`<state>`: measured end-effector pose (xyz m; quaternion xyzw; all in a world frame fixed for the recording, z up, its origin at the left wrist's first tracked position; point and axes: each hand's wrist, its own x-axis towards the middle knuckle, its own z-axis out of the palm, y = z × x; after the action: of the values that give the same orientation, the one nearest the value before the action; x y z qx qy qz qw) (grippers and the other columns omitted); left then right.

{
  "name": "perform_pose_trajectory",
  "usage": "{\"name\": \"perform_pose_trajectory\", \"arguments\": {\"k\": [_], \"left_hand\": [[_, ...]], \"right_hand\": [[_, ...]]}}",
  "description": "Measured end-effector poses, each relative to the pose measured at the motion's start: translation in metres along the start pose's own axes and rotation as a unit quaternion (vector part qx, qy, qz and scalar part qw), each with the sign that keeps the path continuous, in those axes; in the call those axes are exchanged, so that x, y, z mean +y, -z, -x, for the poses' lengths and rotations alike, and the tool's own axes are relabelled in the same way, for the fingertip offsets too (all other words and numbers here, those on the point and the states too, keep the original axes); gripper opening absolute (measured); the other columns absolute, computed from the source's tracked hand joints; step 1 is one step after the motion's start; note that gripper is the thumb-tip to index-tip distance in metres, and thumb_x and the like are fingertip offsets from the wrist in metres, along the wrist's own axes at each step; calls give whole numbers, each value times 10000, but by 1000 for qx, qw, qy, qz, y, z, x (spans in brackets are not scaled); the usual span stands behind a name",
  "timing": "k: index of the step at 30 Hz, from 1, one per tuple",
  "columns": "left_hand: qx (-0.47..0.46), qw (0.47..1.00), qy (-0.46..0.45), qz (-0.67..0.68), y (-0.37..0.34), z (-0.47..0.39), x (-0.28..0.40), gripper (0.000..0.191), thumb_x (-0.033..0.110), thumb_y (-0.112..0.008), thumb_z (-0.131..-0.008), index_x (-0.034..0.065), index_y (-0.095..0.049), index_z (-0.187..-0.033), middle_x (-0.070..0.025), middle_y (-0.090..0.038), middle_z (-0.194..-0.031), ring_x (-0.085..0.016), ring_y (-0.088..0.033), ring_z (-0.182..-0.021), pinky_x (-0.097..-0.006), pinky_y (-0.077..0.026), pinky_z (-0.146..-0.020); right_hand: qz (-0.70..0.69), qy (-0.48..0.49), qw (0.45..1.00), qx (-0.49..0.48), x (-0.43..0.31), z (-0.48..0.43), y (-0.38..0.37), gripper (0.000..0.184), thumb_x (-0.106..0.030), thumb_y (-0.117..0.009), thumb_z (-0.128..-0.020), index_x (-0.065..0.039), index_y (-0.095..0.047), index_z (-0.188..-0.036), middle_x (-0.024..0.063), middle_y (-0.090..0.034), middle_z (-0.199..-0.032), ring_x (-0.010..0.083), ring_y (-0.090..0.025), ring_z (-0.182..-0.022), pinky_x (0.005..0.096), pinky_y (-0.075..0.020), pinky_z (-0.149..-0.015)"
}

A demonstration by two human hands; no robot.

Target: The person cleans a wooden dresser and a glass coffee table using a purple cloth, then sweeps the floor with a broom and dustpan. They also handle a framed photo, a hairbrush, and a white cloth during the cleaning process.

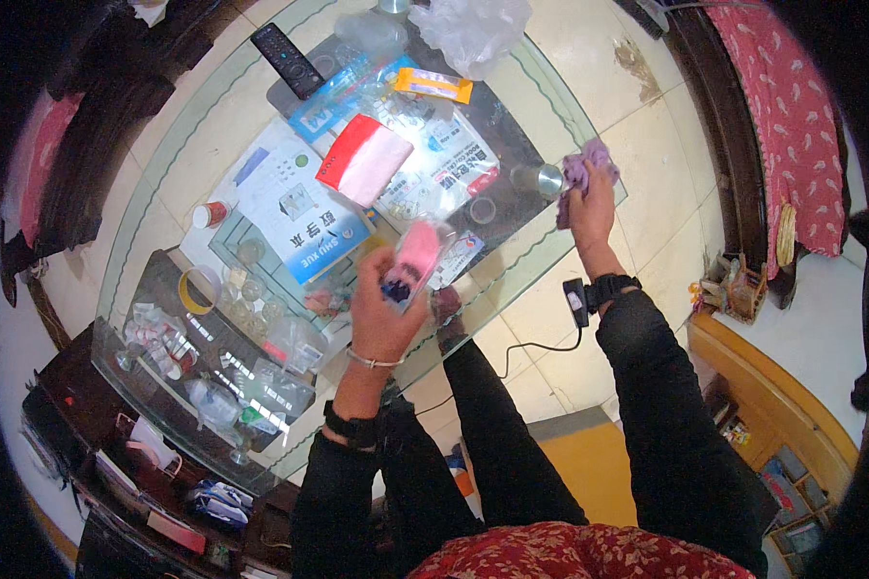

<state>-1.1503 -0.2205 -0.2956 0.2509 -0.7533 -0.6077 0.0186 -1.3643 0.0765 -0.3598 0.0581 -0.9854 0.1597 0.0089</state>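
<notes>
In my left hand is a clear plastic packet with a pink item inside, dark at its lower end. I hold it above the near edge of a glass table. My right hand grips a crumpled purple cloth at the table's right corner. Close to that cloth is a metal-capped glass table support. A red and pink pack rests on plastic-sleeved book covers in the middle. Left of it is a white and blue workbook.
A black remote control, a yellow wrapper packet and a clear plastic bag occupy the far side. To the left are a paper cup, a tape roll and crumpled plastic. A black cable hangs by my right wrist.
</notes>
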Motion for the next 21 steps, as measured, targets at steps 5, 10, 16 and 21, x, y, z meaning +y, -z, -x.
{"name": "perform_pose_trajectory", "arguments": {"k": [5,10,16,21], "left_hand": [[9,999,21,-48,32,26,-20,571,127,-760,-686,10,-494,-1177,-154,-592,-1062,-278,-616,-972,-368,-486,-877],[19,998,58,-26,44,48,-34,605,125,-779,-678,19,-471,-1189,-126,-599,-1033,-222,-609,-923,-343,-494,-835],[21,994,109,4,44,65,-38,596,109,-783,-678,29,-461,-1172,-116,-602,-1000,-216,-616,-897,-338,-499,-814],[34,994,102,7,42,79,-44,569,100,-786,-673,34,-468,-1140,-112,-604,-962,-209,-619,-859,-333,-506,-780]], "right_hand": [[61,110,991,-42,-47,10,28,576,-311,-707,-749,-120,-556,-1271,173,-500,-1355,401,-461,-1240,487,-365,-1039],[2,219,974,-64,-120,-32,33,470,-275,-692,-789,-102,-584,-1213,155,-544,-1273,358,-535,-1127,463,-435,-956],[-59,213,974,-53,-208,-74,-42,465,-201,-664,-821,-70,-543,-1251,163,-555,-1245,354,-583,-1081,432,-502,-895],[23,123,989,-84,-221,-95,-63,382,-223,-673,-829,-70,-585,-1168,165,-574,-1223,347,-619,-1013,436,-520,-820]]}}
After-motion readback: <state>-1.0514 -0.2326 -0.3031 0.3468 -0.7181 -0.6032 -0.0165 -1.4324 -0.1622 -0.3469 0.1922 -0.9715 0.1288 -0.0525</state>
